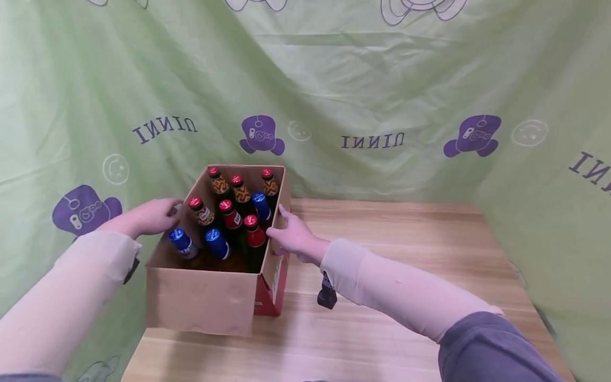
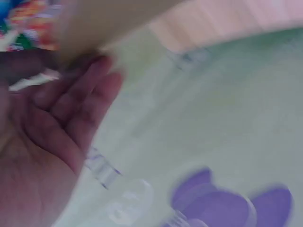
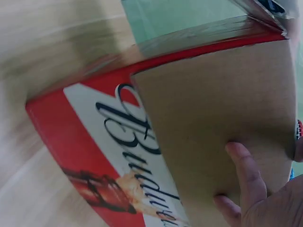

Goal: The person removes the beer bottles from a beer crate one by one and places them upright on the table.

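Observation:
A cardboard box (image 1: 202, 302) stands on the left part of the table with its top folded open. Inside it, several upright bottles show their necks: some have red caps, like the red-labelled bottle (image 1: 255, 233), others blue foil, such as the blue-topped bottle (image 1: 217, 244). My left hand (image 1: 155, 215) holds the box's left edge; its fingers (image 2: 90, 101) look blurred in the left wrist view. On the opposite side my right hand (image 1: 298, 236) grips the rim, thumb over the top and fingers (image 3: 248, 175) against the folded-down brown flap (image 3: 213, 104). Bottle bodies are mostly hidden.
The wooden table (image 1: 382, 265) extends to the right of the box. A green printed curtain (image 1: 334, 79) hangs behind and along both sides. A small black device (image 1: 326, 294) hangs under the right wrist.

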Tool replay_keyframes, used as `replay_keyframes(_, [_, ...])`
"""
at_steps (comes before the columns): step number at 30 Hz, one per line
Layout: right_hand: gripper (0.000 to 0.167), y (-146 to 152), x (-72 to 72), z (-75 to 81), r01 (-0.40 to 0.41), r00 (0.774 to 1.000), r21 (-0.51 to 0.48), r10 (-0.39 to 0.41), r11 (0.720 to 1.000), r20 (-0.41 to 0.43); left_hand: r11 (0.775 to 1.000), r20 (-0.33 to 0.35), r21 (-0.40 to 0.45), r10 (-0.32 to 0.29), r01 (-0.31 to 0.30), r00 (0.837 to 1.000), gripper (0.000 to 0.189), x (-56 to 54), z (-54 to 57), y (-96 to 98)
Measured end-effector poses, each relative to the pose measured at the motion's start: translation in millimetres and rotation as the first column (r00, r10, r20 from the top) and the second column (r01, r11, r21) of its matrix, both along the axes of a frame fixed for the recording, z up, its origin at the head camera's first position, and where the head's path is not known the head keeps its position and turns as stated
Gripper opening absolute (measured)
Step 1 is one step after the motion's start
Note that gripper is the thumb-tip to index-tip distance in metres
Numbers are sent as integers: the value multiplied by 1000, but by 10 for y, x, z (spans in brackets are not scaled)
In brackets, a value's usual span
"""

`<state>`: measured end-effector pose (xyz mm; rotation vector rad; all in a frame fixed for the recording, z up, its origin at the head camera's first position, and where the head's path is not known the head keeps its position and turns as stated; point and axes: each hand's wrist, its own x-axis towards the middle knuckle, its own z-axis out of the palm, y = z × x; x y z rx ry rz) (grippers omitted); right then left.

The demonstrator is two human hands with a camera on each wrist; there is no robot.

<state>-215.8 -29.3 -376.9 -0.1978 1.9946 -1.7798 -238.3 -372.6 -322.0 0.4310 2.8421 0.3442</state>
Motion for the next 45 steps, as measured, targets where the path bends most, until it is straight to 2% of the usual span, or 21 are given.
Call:
replay_keyframes(2, [79, 24, -2, 4, -2, 999, 31, 4, 1000, -41, 996, -99, -55, -76, 71, 992, 54, 7, -76, -113])
replay_keyframes(6, [78, 77, -12, 5, -22, 993, 97, 33, 995, -109, 977, -187, -163, -168, 138, 968, 62, 19, -206, -284])
replay_keyframes(10, [78, 129, -23, -14, -73, 985, 153, 95, 986, -143, 961, -204, -225, -206, 159, 957, 69, 30, -241, -345])
replay_keyframes(16, [77, 225, -40, -2, -111, 954, 273, 179, 956, -239, 929, -184, -304, -273, 210, 944, 73, -17, -202, -337])
replay_keyframes(22, [77, 262, -81, 63, -113, 906, 382, 253, 917, -340, 918, -158, -323, -291, 229, 943, 73, -2, -176, -332])
replay_keyframes(27, [69, 223, -117, 165, -77, 872, 390, 252, 918, -419, 916, -144, -331, -286, 226, 947, 75, 17, -149, -306])
replay_keyframes(32, [56, 132, -135, 311, -79, 831, 404, 284, 911, -478, 914, -156, -333, -295, 231, 943, 75, 20, -133, -273])
replay_keyframes(36, [52, 46, -161, 377, -114, 809, 430, 335, 896, -482, 911, -171, -345, -298, 226, 939, 74, 21, -123, -246])
replay_keyframes(41, [51, -46, -226, 398, -189, 809, 465, 405, 865, -425, 909, -183, -357, -295, 216, 938, 76, 27, -129, -226])
replay_keyframes(43, [49, -77, -263, 409, -216, 806, 488, 436, 846, -400, 910, -184, -357, -290, 211, 939, 76, 38, -128, -227])
replay_keyframes(45, [45, -109, -311, 423, -236, 793, 522, 473, 820, -384, 910, -187, -359, -287, 207, 939, 76, 49, -125, -229])
